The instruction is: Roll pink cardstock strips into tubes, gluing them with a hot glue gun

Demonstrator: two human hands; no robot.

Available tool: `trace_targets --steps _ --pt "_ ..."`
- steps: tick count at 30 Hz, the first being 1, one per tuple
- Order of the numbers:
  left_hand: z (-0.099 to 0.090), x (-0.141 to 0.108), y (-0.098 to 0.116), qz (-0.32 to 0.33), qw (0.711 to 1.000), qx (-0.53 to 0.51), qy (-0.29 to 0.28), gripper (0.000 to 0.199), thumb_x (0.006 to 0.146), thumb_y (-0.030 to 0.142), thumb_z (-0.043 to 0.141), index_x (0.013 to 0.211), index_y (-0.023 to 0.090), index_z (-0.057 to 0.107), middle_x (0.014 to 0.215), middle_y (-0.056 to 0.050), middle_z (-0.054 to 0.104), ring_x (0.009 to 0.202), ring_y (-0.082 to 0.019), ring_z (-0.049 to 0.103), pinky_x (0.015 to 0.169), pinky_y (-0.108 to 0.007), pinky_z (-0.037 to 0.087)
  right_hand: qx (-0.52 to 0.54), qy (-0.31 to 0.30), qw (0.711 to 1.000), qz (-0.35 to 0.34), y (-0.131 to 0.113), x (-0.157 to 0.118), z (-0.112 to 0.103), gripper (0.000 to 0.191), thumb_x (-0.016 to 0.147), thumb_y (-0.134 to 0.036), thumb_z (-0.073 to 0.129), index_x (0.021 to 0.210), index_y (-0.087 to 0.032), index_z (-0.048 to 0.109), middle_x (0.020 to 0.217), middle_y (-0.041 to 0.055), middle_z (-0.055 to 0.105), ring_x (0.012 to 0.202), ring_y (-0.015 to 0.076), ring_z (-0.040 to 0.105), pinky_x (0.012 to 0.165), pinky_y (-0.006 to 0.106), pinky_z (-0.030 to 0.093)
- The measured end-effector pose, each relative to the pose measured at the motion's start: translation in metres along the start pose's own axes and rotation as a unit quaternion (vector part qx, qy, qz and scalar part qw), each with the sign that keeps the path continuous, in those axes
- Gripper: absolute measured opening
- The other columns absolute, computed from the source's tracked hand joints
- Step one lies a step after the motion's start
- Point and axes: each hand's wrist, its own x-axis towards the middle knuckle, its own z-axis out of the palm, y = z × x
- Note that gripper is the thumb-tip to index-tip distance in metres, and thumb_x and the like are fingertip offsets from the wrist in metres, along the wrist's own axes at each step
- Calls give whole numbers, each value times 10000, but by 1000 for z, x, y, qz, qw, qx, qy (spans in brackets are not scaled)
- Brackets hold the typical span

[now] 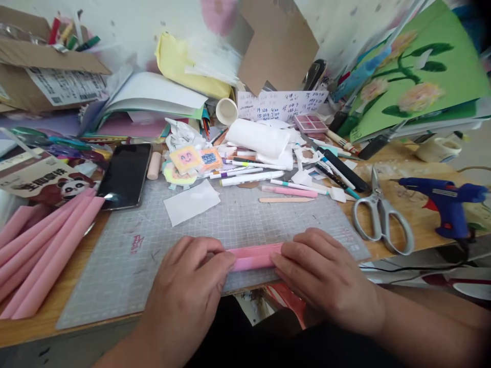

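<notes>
Pink paper roll (255, 257) lies along the near edge of the gridded cutting mat (126, 281) in the head view. The left hand (192, 278) and right hand (330, 278) are apart, each with fingertips pressed on one end, likely to keep it straight and tight. It looks thin, matte and soft, a flattened tube. More pink rolls (49, 250) lie beside the mat's left edge; smooth metal scissors (379, 217) rest past its right edge, seemingly within reach.

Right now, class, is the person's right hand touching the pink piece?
Touching. The head view shows it: the right hand has its thumb directly on the pink piece, with no gap.
</notes>
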Motion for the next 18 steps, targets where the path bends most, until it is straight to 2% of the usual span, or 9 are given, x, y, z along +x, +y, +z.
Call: trace_targets --steps 6,12,18 --pt "-1 0 6 48 998 28 13 268 883 11 487 1022 163 659 937 -41 626 832 -189 486 723 -350 401 48 -30 998 35 -2 3 -1 187 918 -114 490 923 -88 676 812 88 645 784 212 528 695 373 419" --pt "5 7 9 53 999 8 -12 101 898 136 575 943 162 661 894 -22 659 803 -186 498 694 -354 395 78 -51 993 79 -2 4 0 182 900 -118 503 928 -122 683 809 77 626 787 211 510 706 371 413" --pt "5 12 8 49 998 12 -34 144 910 132 525 933 173 661 849 -26 653 762 -193 475 654 -361 366 92 -53 988 114 -1 7 1 233 876 -77 473 953 -143 683 826 72 619 774 207 484 690 352 389"
